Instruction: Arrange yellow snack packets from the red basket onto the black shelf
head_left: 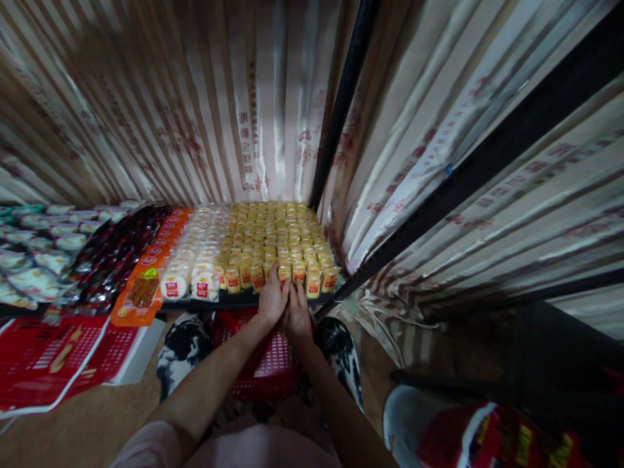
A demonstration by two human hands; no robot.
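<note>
Both my hands reach to the front edge of a dark shelf (pixel 244 300) packed with rows of small yellow wrapped snack packets (pixel 273 237). My left hand (pixel 272 300) and my right hand (pixel 297 312) are side by side, touching each other, fingers curled up against the front row of yellow packets (pixel 285 272). What the fingertips pinch is hidden. White round packets (pixel 190 273) fill the rows to the left of the yellow ones.
A red plastic basket (pixel 266 364) sits below my arms between my patterned knees. Orange packs (pixel 143 289), dark red packs (pixel 112 260) and white-green packs (pixel 39 260) lie further left. Paper-covered panels with black frames (pixel 341 104) rise behind. A red box (pixel 58 361) stands at lower left.
</note>
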